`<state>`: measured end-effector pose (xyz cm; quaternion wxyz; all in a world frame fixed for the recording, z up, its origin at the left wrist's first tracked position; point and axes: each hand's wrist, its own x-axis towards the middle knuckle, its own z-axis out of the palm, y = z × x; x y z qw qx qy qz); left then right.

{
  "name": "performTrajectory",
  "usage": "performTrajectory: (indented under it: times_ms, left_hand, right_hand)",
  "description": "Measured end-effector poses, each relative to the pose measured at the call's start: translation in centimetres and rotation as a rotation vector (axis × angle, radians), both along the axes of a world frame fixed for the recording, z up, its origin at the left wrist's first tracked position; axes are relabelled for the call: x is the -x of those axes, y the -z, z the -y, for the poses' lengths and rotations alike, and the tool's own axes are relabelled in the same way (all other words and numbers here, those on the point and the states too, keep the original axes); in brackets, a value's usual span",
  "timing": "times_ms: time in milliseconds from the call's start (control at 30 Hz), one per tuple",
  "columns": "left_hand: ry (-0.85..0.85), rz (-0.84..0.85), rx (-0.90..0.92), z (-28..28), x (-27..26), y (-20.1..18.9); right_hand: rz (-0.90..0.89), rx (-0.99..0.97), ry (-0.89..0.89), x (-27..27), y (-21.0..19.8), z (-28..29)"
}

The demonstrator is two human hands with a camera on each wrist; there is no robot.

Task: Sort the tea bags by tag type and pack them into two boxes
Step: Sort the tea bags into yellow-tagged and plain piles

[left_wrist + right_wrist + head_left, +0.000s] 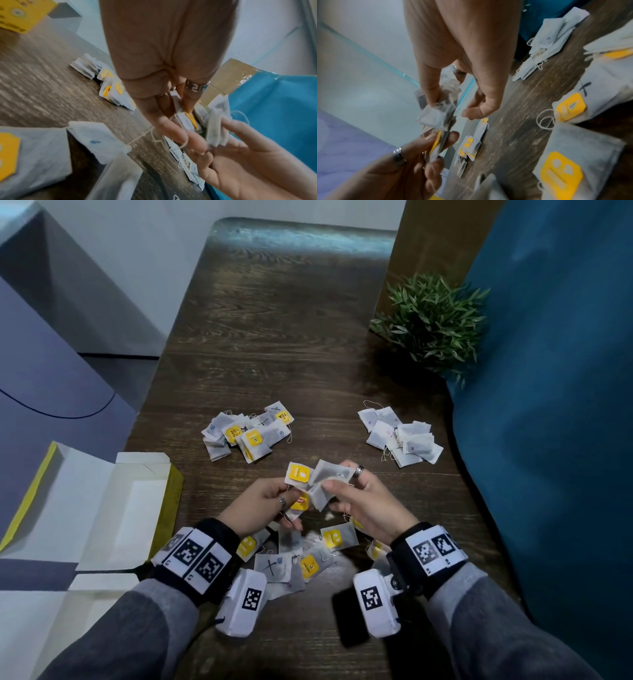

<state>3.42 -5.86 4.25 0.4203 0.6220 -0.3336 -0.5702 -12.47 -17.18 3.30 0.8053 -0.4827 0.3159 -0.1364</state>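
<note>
Tea bags [301, 556] still unsorted lie at the bottom centre of the head view, under the wrists. Just above them, the left hand [263, 503] pinches yellow-tagged bags [298, 474] while the right hand [359, 501] pinches plain bags [330, 477]; their strings look tangled. Sorting is underway, I judge. Next comes pulling them apart and dropping each on its pile: yellow pile [248, 433] centre, plain pile [400, 436] right. An open box [102, 508] waits lower left.

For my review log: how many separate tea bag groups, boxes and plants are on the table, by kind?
Sorted piles: 2, the yellow-tag pile and the no-tag pile
Unsorted heap near the wrists: 1
Held bunches: 2, left hand, right hand
Open box: 1
Plant: 1
Total: 7
</note>
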Motion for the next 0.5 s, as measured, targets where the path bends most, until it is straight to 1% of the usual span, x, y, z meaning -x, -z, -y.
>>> performTrajectory:
  times_ms: [33,100,133,200,333,500]
  left_hand:
    - [0.023,0.032,-0.001,0.1,0.0,0.0]
    - [0.06,0.074,-0.005,0.1,0.1,-0.1]
    - [0.071,0.081,-0.008,0.1,0.1,-0.1]
    - [0.065,0.059,-0.01,0.1,0.1,-0.1]
    - [-0.053,-0.093,-0.017,-0.4,-0.2,0.0]
    - [-0.182,-0.251,-0.034,-0.8,-0.7,0.0]
  right_hand:
    - [-0.006,0.018,-0.022,-0.1,-0.1,0.1]
    - [-0.044,0.115,-0.047,-0.4,0.0,-0.1]
    - [-0.062,0.152,-0.029,-0.6,0.1,-0.2]
    - [-0.067,0.157,0.061,-1.0,0.3,-0.3]
    - [-0.042,0.001,0.259,-0.3,0.5,0.6]
    - [-0.029,-0.117,0.345,1.3,0.5,1.3]
